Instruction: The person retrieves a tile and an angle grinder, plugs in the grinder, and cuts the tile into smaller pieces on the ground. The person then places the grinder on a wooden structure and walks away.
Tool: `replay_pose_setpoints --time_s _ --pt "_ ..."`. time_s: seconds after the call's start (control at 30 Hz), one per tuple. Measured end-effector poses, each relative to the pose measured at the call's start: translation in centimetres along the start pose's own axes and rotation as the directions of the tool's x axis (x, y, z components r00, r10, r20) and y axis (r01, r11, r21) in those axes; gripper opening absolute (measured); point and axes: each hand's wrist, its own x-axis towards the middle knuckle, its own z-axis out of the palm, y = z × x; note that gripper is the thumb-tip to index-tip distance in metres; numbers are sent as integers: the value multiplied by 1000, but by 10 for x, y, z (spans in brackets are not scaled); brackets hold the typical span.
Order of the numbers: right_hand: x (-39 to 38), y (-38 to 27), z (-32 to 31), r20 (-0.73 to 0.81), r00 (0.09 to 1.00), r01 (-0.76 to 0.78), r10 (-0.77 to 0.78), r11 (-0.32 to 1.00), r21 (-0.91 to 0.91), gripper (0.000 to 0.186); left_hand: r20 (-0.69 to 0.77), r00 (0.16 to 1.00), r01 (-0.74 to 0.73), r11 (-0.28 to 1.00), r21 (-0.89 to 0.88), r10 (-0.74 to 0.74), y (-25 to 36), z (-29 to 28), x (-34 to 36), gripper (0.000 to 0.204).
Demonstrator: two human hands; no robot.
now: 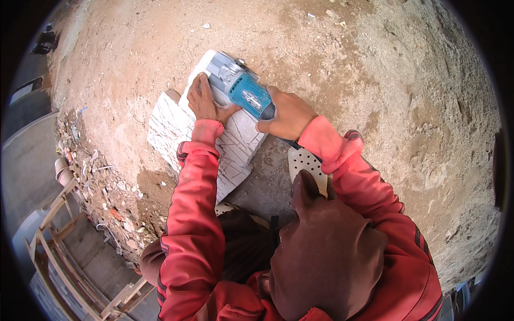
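Note:
A pale stone slab (168,125) carved with crossing grooves lies on the dirt ground. A teal and grey angle grinder (238,88) rests on the slab's far end. My left hand (202,100) lies on the slab beside the grinder's head and touches its side. My right hand (286,113) grips the grinder's rear handle. Both sleeves are red. The grinder's disc is hidden beneath its body.
Brown sandy ground (375,64) spreads all around. A strip of rubble and litter (101,187) runs along the left edge above a drop. Wooden frames (59,241) stand below at lower left. A white perforated sandal (305,163) shows near my knee.

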Motion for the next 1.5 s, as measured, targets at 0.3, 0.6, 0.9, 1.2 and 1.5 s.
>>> replay_pose_setpoints --time_s 0.3,0.6,0.9,1.2,1.5 --pt "-7 -3 -4 26 1000 -10 10 1000 -2 87 -11 1000 -7 1000 8 7 -1 0 -1 131" --pt "-10 2 5 -32 997 67 -66 997 32 77 -38 999 -5 1000 16 6 -7 -5 -1 130" --pt "-14 2 -9 -81 997 8 -5 999 38 69 41 998 45 999 -28 -44 8 -9 2 135" --pt "78 -37 12 -93 993 66 -71 996 -64 65 -24 1000 2 1000 -11 -2 -10 -8 4 133" --pt "103 -47 15 -37 997 71 -73 996 -54 68 -9 1000 27 998 -49 -27 -9 -8 8 127"
